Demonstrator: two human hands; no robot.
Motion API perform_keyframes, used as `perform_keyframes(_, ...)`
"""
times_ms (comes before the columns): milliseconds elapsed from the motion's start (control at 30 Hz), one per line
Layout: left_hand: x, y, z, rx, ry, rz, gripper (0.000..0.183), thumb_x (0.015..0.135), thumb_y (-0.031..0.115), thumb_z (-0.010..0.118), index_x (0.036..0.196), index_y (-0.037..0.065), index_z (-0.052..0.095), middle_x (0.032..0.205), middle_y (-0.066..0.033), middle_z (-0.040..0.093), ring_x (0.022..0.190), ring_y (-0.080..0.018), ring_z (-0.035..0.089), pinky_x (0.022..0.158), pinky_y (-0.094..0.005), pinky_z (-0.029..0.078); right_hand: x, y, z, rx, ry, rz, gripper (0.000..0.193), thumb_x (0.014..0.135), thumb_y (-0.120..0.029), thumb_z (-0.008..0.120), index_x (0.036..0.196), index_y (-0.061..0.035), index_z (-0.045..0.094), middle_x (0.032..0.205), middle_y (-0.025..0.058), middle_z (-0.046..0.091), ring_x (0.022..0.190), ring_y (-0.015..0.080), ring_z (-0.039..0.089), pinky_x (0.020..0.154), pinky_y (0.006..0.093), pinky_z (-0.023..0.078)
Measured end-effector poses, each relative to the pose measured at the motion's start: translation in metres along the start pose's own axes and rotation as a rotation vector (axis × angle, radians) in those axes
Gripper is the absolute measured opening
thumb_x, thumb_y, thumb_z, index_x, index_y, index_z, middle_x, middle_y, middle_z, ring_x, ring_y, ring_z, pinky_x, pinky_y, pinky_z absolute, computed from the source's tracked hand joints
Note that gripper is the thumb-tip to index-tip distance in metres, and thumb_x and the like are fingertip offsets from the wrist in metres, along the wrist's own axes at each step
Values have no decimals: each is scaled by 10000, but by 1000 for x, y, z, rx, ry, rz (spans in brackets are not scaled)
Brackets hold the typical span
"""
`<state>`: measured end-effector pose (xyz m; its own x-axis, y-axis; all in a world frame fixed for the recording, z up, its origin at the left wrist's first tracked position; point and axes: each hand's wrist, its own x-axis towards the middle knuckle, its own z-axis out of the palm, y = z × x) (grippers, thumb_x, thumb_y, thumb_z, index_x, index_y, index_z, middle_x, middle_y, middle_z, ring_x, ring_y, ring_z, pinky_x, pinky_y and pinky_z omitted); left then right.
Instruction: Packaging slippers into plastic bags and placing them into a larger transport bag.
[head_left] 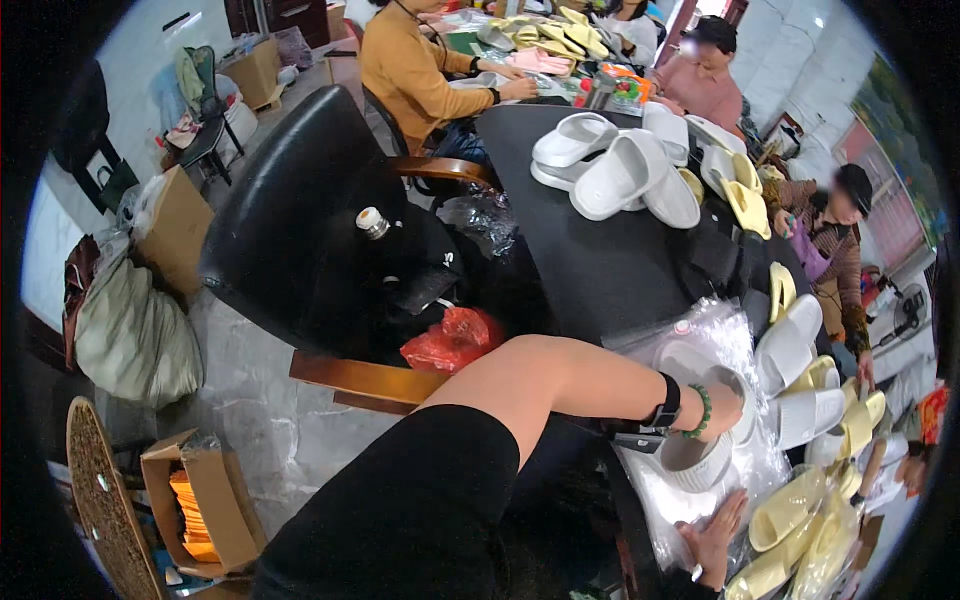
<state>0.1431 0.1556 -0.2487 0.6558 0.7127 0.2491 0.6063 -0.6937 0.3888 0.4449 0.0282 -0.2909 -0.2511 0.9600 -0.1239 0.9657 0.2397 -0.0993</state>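
Note:
My left hand, with a green bead bracelet and a black band at the wrist, grips a pair of white slippers on the dark table. Its fingertips are partly hidden by the slippers. Beneath the pair lies a stack of clear plastic bags. My right hand rests on the near part of these bags, fingers stretched out and holding nothing. Right of the bags, white slippers and pale yellow slippers stand in a row, some of the yellow ones inside clear bags.
More white slippers are piled at the table's far end. A black armchair beside the table carries a red plastic bag and a small bottle. An open carton stands on the floor. Several people sit around the table.

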Motion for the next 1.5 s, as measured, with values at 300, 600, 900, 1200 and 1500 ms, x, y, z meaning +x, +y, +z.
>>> perform_keyframes(300,-33,-79,-37,52,175,-150,128,697,70,694,773,-31,718,862,-236,694,804,-387,698,708,-459,563,1,-6,-4,-29,5,-19,1473,573,-810,699,1551,47,7,1620,279,50,1512,409,37,1199,544,72)
perform_keyframes(600,-43,-85,-67,-16,-1,-123,139,744,87,669,845,-1,704,904,-218,689,878,-382,674,810,-450,531,1,-33,-17,54,-30,84,1532,517,-809,740,1546,49,-4,1619,280,24,1511,415,-13,1204,535,56)
perform_keyframes(900,-1,-114,-200,439,-58,-187,228,658,134,699,859,48,763,939,-187,725,910,-348,703,814,-420,554,-8,-30,-17,45,-34,105,1543,501,-758,800,1549,40,-5,1621,278,22,1517,395,-24,1197,546,52)
perform_keyframes(1200,-15,-240,-264,625,357,-392,415,728,183,728,1126,76,684,1067,-212,680,1030,-379,638,920,-463,505,-4,-31,-14,28,-11,60,1534,485,-750,802,1559,12,15,1626,261,41,1520,386,-5,1189,571,63)
perform_keyframes(1500,-212,-311,-262,579,1158,-522,204,766,153,671,936,44,694,903,-198,686,892,-371,652,826,-463,511,1,-34,-19,-15,18,45,1510,500,-845,705,1563,9,58,1631,249,53,1522,373,26,1195,552,69)
